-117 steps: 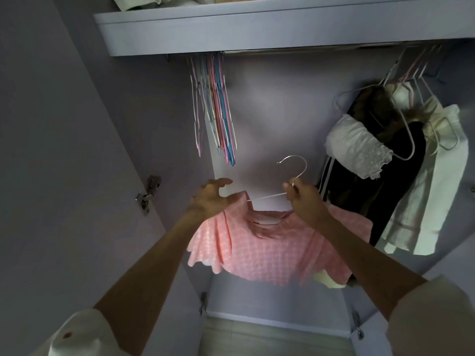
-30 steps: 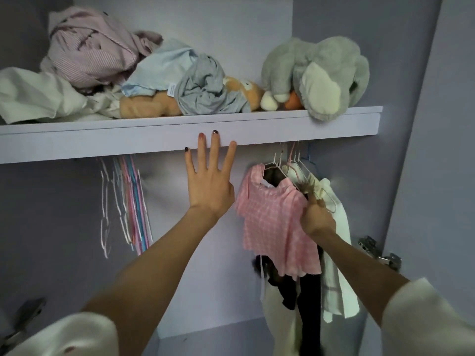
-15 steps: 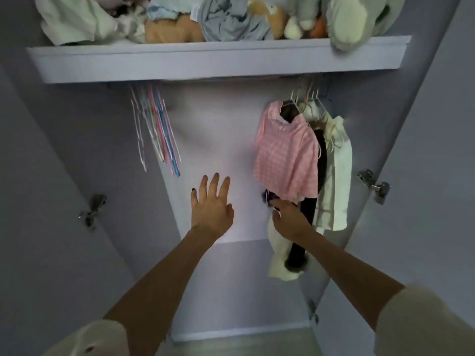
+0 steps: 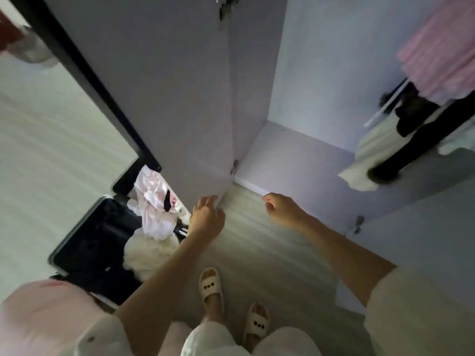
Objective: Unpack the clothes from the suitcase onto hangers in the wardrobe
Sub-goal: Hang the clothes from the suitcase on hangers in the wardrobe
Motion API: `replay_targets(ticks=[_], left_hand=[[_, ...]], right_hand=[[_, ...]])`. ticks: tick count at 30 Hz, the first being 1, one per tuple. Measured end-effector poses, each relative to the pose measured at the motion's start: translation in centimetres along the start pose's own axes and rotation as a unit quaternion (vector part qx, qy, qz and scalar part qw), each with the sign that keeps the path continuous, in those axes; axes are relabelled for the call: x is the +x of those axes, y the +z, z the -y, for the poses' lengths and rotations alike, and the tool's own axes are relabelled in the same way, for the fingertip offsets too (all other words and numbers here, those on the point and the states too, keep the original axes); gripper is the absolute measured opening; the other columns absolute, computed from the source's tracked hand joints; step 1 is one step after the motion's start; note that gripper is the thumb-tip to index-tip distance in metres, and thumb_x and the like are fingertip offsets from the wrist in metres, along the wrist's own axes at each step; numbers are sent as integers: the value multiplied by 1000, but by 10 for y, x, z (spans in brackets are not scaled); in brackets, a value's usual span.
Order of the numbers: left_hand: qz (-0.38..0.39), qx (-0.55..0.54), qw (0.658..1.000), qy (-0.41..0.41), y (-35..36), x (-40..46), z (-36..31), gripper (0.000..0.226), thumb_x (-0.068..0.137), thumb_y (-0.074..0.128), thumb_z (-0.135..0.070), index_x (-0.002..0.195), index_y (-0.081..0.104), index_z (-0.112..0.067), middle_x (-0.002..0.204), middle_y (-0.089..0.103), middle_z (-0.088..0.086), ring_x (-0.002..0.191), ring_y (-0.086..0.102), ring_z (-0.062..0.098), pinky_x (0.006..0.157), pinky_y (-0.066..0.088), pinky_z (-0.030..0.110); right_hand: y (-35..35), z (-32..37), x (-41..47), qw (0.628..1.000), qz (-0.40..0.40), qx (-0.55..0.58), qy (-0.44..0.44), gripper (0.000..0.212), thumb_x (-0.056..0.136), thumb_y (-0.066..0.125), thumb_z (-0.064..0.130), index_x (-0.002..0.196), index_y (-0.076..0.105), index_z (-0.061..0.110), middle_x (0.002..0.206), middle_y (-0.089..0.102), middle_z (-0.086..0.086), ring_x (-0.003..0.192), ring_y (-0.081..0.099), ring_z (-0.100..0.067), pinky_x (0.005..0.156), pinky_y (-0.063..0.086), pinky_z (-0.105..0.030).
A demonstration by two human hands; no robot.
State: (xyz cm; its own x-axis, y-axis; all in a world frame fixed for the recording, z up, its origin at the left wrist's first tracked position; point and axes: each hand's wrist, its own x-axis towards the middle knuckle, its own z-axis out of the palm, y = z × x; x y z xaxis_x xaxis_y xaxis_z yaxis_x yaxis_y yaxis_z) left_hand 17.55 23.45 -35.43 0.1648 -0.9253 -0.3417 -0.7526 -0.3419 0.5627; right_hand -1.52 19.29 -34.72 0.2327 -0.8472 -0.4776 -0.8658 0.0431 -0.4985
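Suitcase [image 4: 97,242] lies open left of both empty hands

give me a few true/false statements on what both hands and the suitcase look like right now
1. The left hand holds a hanger. False: it holds nothing, its fingers relaxed near the bottom corner of the wardrobe door.
2. The right hand holds nothing. True.
3. The suitcase lies open on the floor with clothes in it. True: a pale pink garment and a white fluffy item show inside.
4. The pink checked top lies in the suitcase. False: it hangs inside the wardrobe, upper right.
5. The person is barefoot. False: they wear cream slippers.
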Motion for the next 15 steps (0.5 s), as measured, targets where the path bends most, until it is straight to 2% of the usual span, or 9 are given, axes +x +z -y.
replay_targets(ticks=[4, 7, 11, 15], left_hand=[[-17, -53, 991, -118, -19, -23, 90, 42, 90, 49, -12, 131, 48, -7, 135, 46, 18, 122, 46, 33, 102, 38, 37], [-39, -79, 981, -170, -37, -37, 149, 39, 92, 46, -13, 130, 48, -6, 134, 47, 18, 121, 46, 33, 100, 37, 37], [-36, -109, 969, -217, -65, -38, 223, 42, 94, 42, -13, 135, 42, -8, 138, 45, 14, 123, 46, 31, 101, 38, 36], [-35, -125, 963, -235, -97, -21, 293, 41, 95, 41, -16, 136, 42, -9, 138, 44, 12, 122, 46, 27, 98, 37, 31]], right_hand=[[65, 41, 15, 992, 117, -34, -36, 35, 96, 33, 13, 125, 51, 8, 129, 54, -9, 119, 50, -25, 98, 40, -31], [114, 90, 29, 980, 181, -60, -59, 27, 96, 33, 15, 101, 60, 15, 113, 59, -8, 110, 54, -27, 86, 41, -30], [167, 162, 53, 968, 215, -84, -94, 35, 97, 33, 17, 125, 53, 7, 130, 55, -9, 120, 50, -25, 95, 38, -26], [214, 222, 94, 964, 226, -104, -93, 33, 97, 31, 15, 119, 53, 2, 124, 57, -14, 112, 53, -31, 94, 43, -37]])
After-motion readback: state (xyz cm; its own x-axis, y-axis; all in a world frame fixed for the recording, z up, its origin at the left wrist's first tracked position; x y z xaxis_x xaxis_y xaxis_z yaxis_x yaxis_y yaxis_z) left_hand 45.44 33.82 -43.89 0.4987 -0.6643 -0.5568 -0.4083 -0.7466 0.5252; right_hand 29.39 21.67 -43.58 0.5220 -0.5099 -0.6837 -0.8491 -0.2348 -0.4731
